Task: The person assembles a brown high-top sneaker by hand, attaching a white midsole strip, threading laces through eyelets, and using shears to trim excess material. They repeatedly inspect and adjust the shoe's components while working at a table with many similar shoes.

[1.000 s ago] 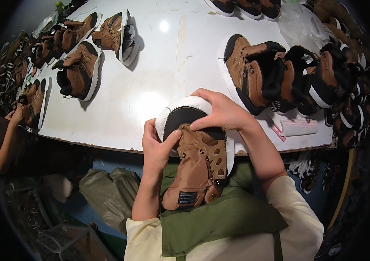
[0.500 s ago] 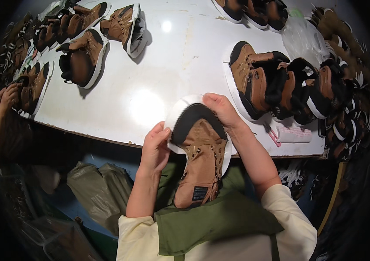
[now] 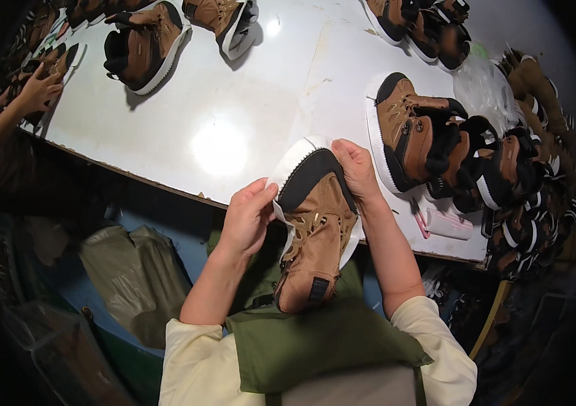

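Between my two hands, over my lap at the table's front edge, is a brown shoe upper (image 3: 322, 210) with a black toe cap and a white strip round its rim. Its toe points away from me and its tongue lies toward my green apron. My left hand (image 3: 251, 213) pinches the white edge on the left of the toe. My right hand (image 3: 357, 169) grips the rim at the right of the toe, thumb on top. The shoe's underside is hidden.
On the white table (image 3: 166, 145), brown boots (image 3: 416, 135) stand in a row at right, beside a clear plastic bag (image 3: 481, 88) and a pinkish-white roll (image 3: 449, 224). Another boot (image 3: 146, 51) stands at far left. Another person's hand (image 3: 41, 91) touches shoes at the left edge.
The view has shifted and turned slightly. The shoe upper tilts a little in my hands, which keep their hold on its toe rim. The other person's hand has lifted and spread over the shoes.
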Available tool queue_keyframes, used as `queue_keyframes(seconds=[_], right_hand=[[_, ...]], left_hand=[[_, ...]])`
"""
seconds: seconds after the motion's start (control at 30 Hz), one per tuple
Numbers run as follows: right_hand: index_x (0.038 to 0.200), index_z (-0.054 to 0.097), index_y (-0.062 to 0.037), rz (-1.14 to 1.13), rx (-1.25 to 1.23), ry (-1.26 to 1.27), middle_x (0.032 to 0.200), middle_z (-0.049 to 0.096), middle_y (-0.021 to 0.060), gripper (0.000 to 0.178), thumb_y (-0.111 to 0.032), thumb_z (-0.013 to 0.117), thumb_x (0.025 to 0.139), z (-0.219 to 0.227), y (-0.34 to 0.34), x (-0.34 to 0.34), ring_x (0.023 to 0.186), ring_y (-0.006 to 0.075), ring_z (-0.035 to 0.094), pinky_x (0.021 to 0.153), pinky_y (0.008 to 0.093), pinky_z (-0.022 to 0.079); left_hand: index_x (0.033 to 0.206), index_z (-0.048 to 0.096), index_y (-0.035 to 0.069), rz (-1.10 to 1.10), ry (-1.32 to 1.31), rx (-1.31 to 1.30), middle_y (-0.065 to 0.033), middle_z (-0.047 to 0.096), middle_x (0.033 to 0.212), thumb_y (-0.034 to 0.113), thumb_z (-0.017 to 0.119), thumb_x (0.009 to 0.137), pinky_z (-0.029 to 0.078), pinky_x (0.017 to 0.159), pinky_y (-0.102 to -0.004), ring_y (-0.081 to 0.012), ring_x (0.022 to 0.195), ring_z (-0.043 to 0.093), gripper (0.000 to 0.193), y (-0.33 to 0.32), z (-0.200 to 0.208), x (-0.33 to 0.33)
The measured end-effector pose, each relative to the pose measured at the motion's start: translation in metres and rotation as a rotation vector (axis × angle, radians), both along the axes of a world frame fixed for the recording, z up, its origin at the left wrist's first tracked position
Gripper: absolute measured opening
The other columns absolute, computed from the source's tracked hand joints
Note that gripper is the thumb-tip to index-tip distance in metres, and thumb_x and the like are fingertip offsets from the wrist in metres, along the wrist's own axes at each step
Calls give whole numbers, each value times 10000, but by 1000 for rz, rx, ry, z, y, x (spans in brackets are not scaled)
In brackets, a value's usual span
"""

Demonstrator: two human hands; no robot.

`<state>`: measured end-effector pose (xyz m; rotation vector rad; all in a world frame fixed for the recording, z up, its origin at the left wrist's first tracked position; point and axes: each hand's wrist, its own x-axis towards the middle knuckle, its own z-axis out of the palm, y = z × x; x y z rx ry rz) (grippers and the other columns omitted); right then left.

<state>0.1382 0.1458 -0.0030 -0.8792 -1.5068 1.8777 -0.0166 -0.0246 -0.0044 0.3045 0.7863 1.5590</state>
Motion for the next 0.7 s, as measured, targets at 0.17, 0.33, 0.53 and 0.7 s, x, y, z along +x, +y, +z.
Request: queue_keyframes(seconds=[0.17, 0.33, 0.53, 0.7], right_hand=[[789, 597, -30, -17, -4, 0, 693, 524, -61, 325, -283, 531, 982, 3, -3, -3, 612, 18, 428, 538, 179, 373], [851, 628, -14, -37, 19, -7, 736, 578, -34, 316, -285, 531, 981, 5, -4, -3, 632, 31, 478, 564, 180, 408], [875, 628, -6, -24, 22, 25, 762, 608, -12, 319, -292, 534, 978, 6, -5, -3, 645, 41, 510, 578, 187, 428], [843, 617, -16, -27, 18, 25, 734, 587, -23, 317, -290, 534, 978, 7, -4, -4, 630, 38, 492, 563, 190, 415]], left_hand=[[1091, 591, -25, 35, -28, -54, -58, 665, 978, 138, 554, 919, 470, 755, -229, -95, 838, 610, 240, 3, 15, 4], [1196, 515, -55, 14, 159, -59, -95, 656, 1018, -24, 555, 831, 489, 791, -243, -112, 885, 623, 368, 0, 30, 5], [1232, 481, -75, 92, 186, -39, -125, 634, 1102, -96, 517, 781, 486, 863, -269, -150, 973, 621, 453, -4, 20, 10], [1276, 450, -82, 91, 99, -25, -131, 626, 1129, -97, 518, 799, 485, 879, -276, -161, 986, 621, 481, -6, 8, 10]])
